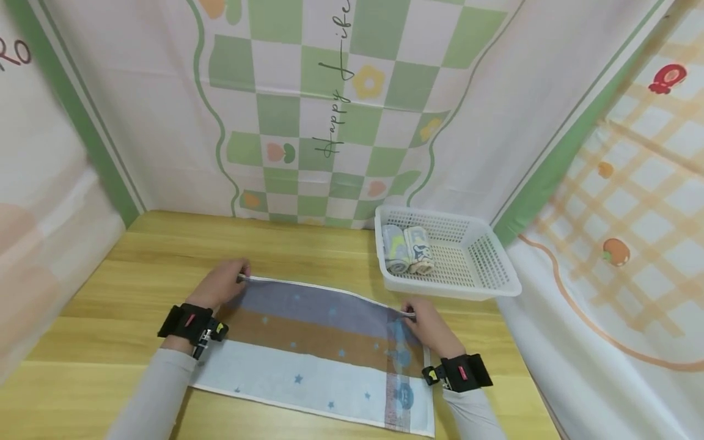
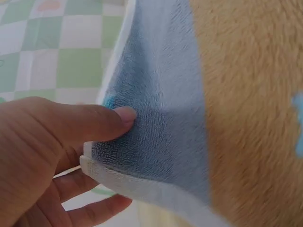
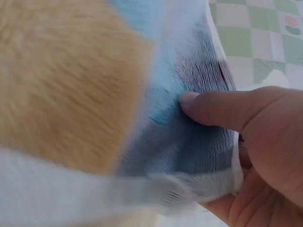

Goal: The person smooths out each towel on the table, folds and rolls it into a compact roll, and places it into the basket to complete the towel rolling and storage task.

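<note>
A striped towel in grey-blue, brown and pale blue with small stars is spread over the wooden table, its far edge raised between both hands. The left hand pinches the far left corner; in the left wrist view the thumb presses on the blue terry while the other fingers are partly behind the cloth. At the far right corner the right hand pinches the towel, its thumb on top in the right wrist view and its fingers mostly hidden underneath.
Behind the right hand stands a white plastic basket with two rolled towels at its left end. Patterned cloths hang around the back and sides of the wooden table. Each wrist carries a black strap with a camera.
</note>
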`<act>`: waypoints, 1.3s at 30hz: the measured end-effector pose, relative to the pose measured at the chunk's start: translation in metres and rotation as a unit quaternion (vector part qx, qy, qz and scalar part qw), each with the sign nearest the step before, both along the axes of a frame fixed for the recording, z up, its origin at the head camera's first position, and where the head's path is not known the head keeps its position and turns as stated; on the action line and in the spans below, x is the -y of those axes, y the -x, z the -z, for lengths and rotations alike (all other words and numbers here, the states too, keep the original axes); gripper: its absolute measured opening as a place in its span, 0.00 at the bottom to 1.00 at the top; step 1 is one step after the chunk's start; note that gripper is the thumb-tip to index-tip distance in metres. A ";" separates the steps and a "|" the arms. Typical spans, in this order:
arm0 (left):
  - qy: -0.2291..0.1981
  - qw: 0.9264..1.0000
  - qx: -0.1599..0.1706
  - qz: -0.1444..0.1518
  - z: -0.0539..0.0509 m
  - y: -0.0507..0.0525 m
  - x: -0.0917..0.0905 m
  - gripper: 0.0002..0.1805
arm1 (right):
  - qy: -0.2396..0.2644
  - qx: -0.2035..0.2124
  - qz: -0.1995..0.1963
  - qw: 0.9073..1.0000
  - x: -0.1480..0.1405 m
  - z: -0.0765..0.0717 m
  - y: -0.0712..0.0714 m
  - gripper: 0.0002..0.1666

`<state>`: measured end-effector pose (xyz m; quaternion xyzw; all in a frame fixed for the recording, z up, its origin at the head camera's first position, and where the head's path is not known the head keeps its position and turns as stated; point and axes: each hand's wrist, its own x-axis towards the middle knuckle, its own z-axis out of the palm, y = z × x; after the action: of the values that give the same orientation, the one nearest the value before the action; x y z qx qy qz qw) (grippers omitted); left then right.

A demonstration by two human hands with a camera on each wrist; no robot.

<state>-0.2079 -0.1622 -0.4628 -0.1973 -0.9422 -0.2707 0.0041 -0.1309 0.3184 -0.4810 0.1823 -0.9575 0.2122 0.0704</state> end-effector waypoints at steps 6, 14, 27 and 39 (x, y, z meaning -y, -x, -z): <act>0.000 0.999 -0.026 0.020 -0.014 -0.004 0.010 0.10 | 0.029 -0.002 0.000 1.000 -0.007 -0.028 -0.005 0.12; -0.020 0.998 -0.054 0.019 -0.029 -0.002 0.013 0.10 | 0.029 -0.051 0.005 0.998 -0.012 -0.066 0.000 0.13; -0.071 0.983 -0.170 -0.014 -0.049 0.003 0.000 0.09 | 0.050 -0.132 0.052 0.989 -0.017 -0.098 0.013 0.11; -0.035 0.996 -0.064 0.042 -0.005 -0.039 0.012 0.08 | 0.029 -0.054 0.050 0.997 -0.012 -0.037 -0.028 0.16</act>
<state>-0.1684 -0.1738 -0.4573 -0.2530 -0.9210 -0.2900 0.0603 -0.1026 0.3304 -0.4440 0.1435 -0.9536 0.2262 0.1373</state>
